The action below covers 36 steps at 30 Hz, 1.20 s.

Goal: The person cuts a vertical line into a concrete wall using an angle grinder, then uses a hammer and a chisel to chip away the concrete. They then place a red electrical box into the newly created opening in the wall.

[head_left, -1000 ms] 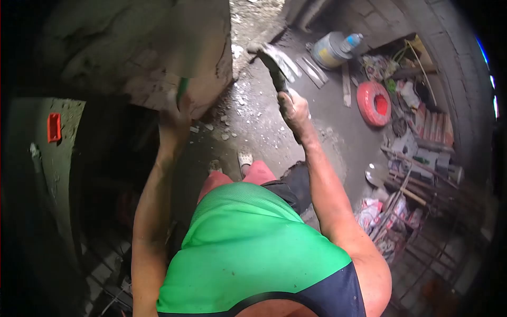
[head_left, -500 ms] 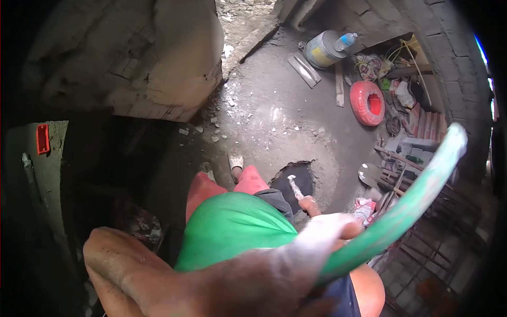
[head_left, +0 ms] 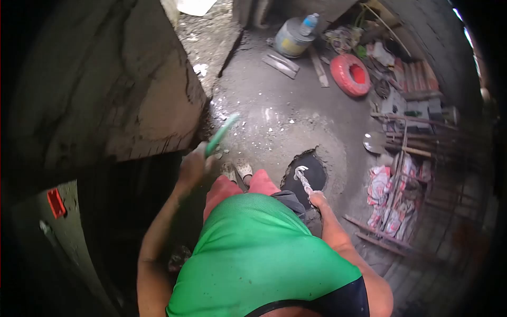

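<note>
Rough concrete floor (head_left: 253, 87) spreads out below and beyond our two hands. Our left hand (head_left: 194, 166) is slightly blurred, its fingers curled closed around a green rod (head_left: 224, 133) that slants up and away from them, near the big slab (head_left: 163, 116). Our right hand (head_left: 318, 199) has its fingers wrapped around the handle of a whitened hammer (head_left: 304, 180); its head sits just past them, above the dark hole (head_left: 317, 170). Well beyond those fingers lies a red hose coil (head_left: 342, 76).

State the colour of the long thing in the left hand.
The long thing is green, best seen in the head view.
</note>
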### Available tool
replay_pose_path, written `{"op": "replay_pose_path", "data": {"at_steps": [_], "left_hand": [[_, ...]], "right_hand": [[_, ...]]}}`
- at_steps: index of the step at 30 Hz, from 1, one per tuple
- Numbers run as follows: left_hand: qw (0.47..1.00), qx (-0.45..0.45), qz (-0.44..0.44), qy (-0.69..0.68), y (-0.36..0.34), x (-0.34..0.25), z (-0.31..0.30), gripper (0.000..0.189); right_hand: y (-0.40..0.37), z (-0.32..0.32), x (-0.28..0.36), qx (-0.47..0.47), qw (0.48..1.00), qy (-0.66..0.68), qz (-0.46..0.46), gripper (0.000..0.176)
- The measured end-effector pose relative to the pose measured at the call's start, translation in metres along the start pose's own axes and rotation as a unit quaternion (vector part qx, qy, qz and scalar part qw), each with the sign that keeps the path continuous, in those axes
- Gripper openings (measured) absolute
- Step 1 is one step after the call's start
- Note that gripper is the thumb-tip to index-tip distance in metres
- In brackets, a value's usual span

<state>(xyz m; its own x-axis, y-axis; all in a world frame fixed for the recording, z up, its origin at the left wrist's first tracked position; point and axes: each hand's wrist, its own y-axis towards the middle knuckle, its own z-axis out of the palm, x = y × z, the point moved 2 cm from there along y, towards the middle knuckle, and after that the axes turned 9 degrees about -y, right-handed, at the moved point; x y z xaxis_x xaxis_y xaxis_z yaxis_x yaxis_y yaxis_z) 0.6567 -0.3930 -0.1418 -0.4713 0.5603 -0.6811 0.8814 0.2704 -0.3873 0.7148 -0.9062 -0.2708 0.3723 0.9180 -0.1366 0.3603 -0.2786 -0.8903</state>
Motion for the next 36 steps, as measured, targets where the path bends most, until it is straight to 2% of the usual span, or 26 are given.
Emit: {"op": "replay_pose_path", "data": {"at_steps": [1, 2, 3, 4, 7, 9, 11, 13, 15, 16, 18, 19, 21, 22, 24, 27, 29, 32, 34, 36], "left_hand": [[0.999, -0.008, -0.051, 0.004, 0.005, 0.062, 0.029, 0.041], [0.994, -0.014, -0.105, 0.008, 0.000, 0.118, 0.056, 0.041], [0.986, 0.026, -0.163, -0.030, -0.008, 0.165, 0.078, 0.041], [0.972, 0.059, -0.218, -0.068, -0.014, 0.198, 0.092, 0.041], [0.974, 0.060, -0.219, -0.001, -0.048, 0.237, 0.107, 0.041], [0.965, 0.071, -0.251, 0.014, -0.064, 0.255, 0.108, 0.042], [0.959, 0.054, -0.279, 0.008, -0.071, 0.266, 0.106, 0.042], [0.951, 0.033, -0.308, 0.003, -0.074, 0.270, 0.099, 0.042], [0.941, 0.009, -0.339, 0.000, -0.081, 0.269, 0.089, 0.040], [0.940, 0.004, -0.340, -0.001, -0.077, 0.272, 0.087, 0.040], [0.935, -0.011, -0.356, 0.011, -0.078, 0.278, 0.086, 0.043], [0.933, -0.014, -0.360, 0.011, -0.078, 0.275, 0.087, 0.043], [0.918, -0.041, -0.394, -0.014, -0.071, 0.267, 0.085, 0.048], [0.917, -0.044, -0.396, -0.007, -0.065, 0.259, 0.084, 0.048], [0.921, -0.013, -0.390, 0.007, -0.052, 0.242, 0.086, 0.051], [0.935, 0.019, -0.354, 0.029, -0.025, 0.252, 0.105, 0.051], [0.946, 0.041, -0.317, 0.046, 0.002, 0.238, 0.109, 0.052], [0.956, 0.008, -0.291, -0.023, 0.026, 0.200, 0.110, 0.051], [0.962, 0.020, -0.270, -0.025, 0.049, 0.191, 0.107, 0.049], [0.971, 0.032, -0.236, -0.022, 0.074, 0.183, 0.100, 0.042]], "right_hand": [[0.006, 0.004, -0.005, -0.005, 1.000, 0.010, 0.007, 0.065], [0.008, 0.008, -0.013, -0.052, 0.998, -0.021, -0.001, 0.067], [0.005, 0.017, -0.024, -0.095, 0.994, -0.054, -0.008, 0.070], [0.002, 0.024, -0.030, -0.098, 0.994, -0.051, -0.005, 0.070], [-0.007, 0.036, -0.041, -0.108, 0.993, -0.048, 0.006, 0.070], [-0.010, 0.045, -0.045, -0.033, 0.996, -0.079, 0.022, 0.067], [0.002, 0.051, -0.047, -0.017, 0.993, -0.111, 0.031, 0.064], [0.039, 0.060, -0.061, -0.002, 0.989, -0.143, 0.035, 0.062], [0.082, 0.073, -0.089, 0.061, 0.980, -0.189, -0.017, 0.061], [0.088, 0.067, -0.082, 0.060, 0.980, -0.190, -0.021, 0.061], [0.094, 0.060, -0.081, 0.063, 0.989, -0.135, -0.011, 0.045], [0.085, 0.047, -0.067, 0.065, 0.988, -0.139, -0.015, 0.045], [0.065, 0.017, -0.034, 0.087, 0.995, -0.040, 0.028, 0.042], [0.078, 0.012, -0.030, 0.089, 0.996, -0.022, 0.001, 0.041], [0.102, 0.002, -0.023, 0.081, 0.996, 0.019, -0.006, 0.042], [0.094, -0.039, 0.011, 0.072, 0.993, 0.088, 0.016, 0.042], [0.082, -0.064, 0.026, 0.055, 0.993, 0.108, -0.005, 0.040], [0.064, -0.090, 0.035, 0.043, 0.990, 0.135, -0.008, 0.036], [0.060, -0.094, 0.031, 0.040, 0.981, 0.190, -0.011, 0.033], [0.060, -0.092, 0.025, 0.034, 0.981, 0.190, 0.005, 0.032]]}}
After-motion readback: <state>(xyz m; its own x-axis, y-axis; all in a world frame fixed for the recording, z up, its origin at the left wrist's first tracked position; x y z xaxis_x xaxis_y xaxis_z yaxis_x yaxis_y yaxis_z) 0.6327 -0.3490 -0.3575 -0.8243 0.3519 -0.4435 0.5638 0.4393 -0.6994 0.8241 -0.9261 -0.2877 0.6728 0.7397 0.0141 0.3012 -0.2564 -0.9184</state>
